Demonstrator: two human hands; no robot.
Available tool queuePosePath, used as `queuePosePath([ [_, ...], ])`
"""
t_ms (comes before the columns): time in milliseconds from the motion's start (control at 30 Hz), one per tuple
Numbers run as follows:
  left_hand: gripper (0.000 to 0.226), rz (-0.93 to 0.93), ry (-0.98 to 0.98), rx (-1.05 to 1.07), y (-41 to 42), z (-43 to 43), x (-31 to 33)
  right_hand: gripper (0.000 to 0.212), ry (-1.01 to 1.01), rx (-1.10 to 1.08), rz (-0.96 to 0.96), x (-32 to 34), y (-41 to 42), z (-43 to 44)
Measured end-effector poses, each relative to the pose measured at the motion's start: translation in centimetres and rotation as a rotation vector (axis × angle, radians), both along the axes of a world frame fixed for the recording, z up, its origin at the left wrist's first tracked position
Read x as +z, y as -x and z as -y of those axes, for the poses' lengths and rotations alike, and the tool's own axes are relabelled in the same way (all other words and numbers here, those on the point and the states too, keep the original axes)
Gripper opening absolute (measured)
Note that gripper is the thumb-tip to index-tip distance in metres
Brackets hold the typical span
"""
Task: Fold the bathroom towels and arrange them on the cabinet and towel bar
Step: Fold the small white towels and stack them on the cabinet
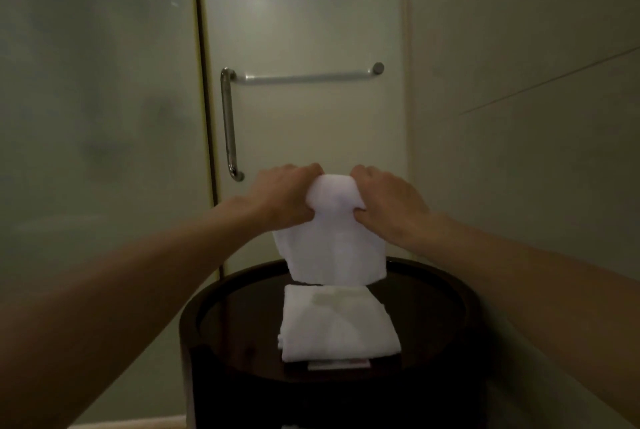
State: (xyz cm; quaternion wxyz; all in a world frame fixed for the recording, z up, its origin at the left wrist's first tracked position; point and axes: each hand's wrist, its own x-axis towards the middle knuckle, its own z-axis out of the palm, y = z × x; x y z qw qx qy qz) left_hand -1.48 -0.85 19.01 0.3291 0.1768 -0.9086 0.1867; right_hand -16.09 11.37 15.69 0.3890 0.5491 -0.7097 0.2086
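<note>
**Small towel held up mid-fold, one already on the cabinet**

Small white terry towel [332,248] is in the air just above the cabinet. Its top edge is bunched and the rest drapes free, likely to let it hang straight before the next fold or the bar. Left hand [287,196] and right hand [384,203] each grip a top corner, fingers curled over, thumbs pressed into the near face, arms stretched forward. Below and apart, a folded white towel [337,324] lies flat on the dark round wooden cabinet [450,293]. Behind is a horizontal chrome towel bar [304,76] on a frosted door.
</note>
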Motion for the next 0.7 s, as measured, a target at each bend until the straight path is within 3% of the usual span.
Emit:
queuePosePath([
  [233,0.042,-0.017,0.06,0.069,3.4,4.0,-2.6,0.035,0.021,-0.045,0.018,-1.9,2.2,4.6],
  [400,0.05,-0.042,0.066,0.048,5.4,5.7,-5.7,0.046,0.046,-0.122,-0.111,-4.0,4.0,7.0],
  [600,0.049,0.163,0.035,-0.015,4.4,4.9,-12.4,0.044,-0.149,-0.073,-0.171,-10.4,3.6,4.7],
  [700,0.055,0.248,0.002,-0.069,3.2,3.8,-14.9,0.038,-0.088,0.07,-0.211,-12.9,3.2,2.2],
])
